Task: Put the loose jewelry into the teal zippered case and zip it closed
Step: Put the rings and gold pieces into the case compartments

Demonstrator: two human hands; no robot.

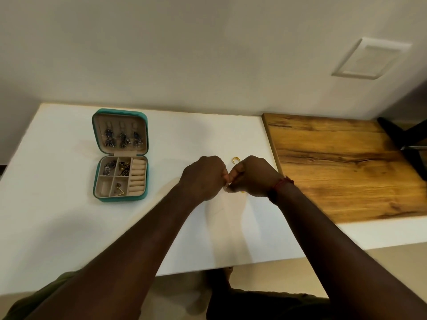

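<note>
The teal zippered case point(98, 155) lies open on the white table, left of my hands. Dark earrings hang in its lid, and its tray holds more pieces in small compartments beside ring rolls. A gold ring point(235, 160) lies on the table just behind my hands. My left hand point(203, 176) and my right hand point(253, 175) meet fingertip to fingertip above the table, both pinched on a small pale piece of jewelry point(227, 187) that is mostly hidden. A bit of gold point(242, 192) shows under my right hand.
The white table point(57, 215) ends at a near edge below my forearms. A wooden board point(346, 172) lies to the right, with a black stand point(402, 142) at its far corner. The wall rises right behind the table.
</note>
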